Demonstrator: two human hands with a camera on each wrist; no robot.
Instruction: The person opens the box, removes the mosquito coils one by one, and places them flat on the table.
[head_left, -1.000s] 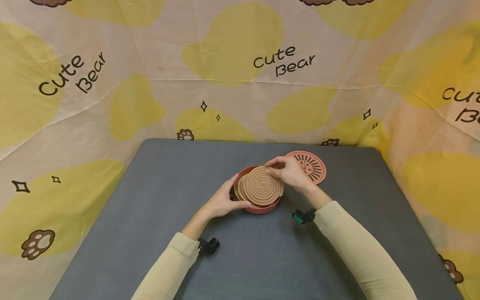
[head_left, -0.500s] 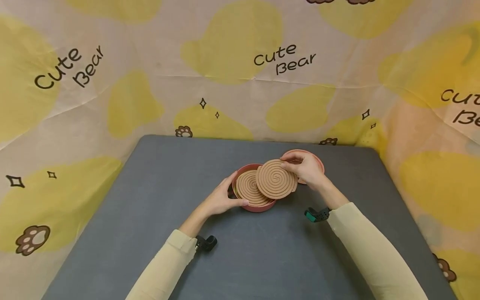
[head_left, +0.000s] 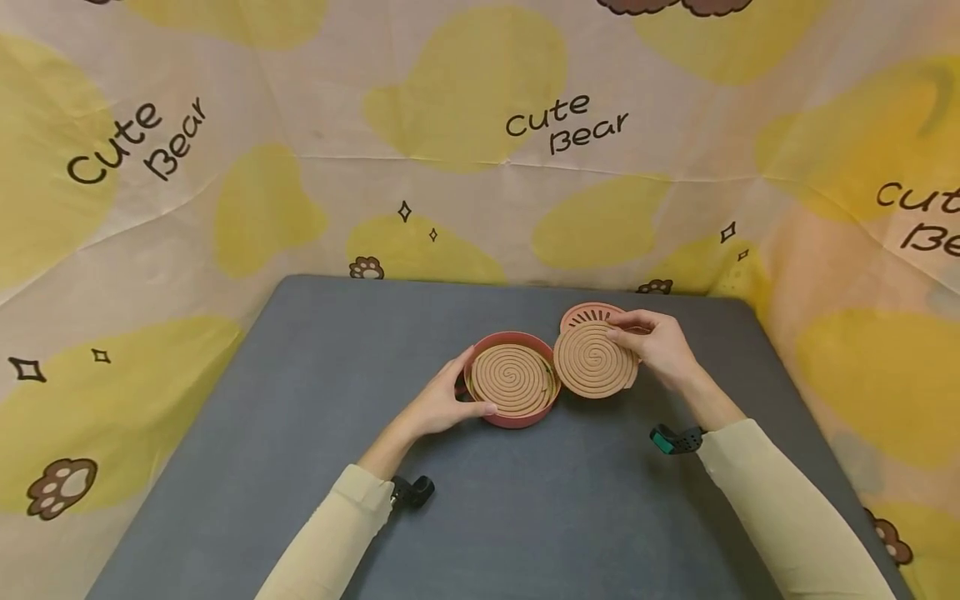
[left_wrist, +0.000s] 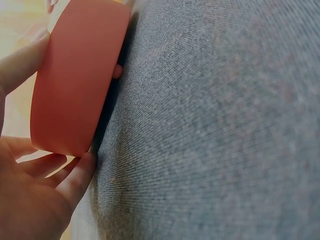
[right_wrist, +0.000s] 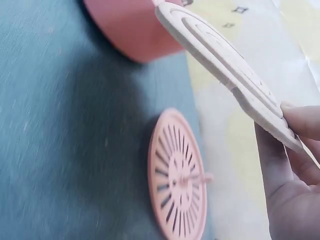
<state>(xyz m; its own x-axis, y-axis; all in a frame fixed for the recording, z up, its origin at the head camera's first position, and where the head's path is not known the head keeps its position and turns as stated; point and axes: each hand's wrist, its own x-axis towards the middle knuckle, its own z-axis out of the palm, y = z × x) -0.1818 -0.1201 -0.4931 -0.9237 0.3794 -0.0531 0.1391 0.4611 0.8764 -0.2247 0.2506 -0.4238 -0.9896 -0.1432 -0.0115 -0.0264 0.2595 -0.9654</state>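
My right hand (head_left: 663,348) pinches a tan mosquito coil (head_left: 594,358) by its edge, thumb on the upper face. This coil hangs above the table, to the right of a round red holder (head_left: 513,422). Inside the holder lies at least one more mosquito coil (head_left: 510,379). Around the holder's left side my left hand (head_left: 441,402) keeps its grip, thumb at the front rim; in the left wrist view its fingers reach under the holder's lower edge. A pink slotted lid (right_wrist: 176,175) with a thin spike sticking up lies behind the held coil, partly covered by it in the head view.
Everything lies on a dark grey table (head_left: 360,333) with rounded far corners. A patterned cloth (head_left: 465,100) hangs behind it and at both sides. Each wrist carries a black strap-on device, such as the one at the right wrist (head_left: 677,439).
My right hand has lifted the mosquito coil off the holder and carried it right, in front of the lid. The coil beneath is now uncovered. My left hand stays on the holder.
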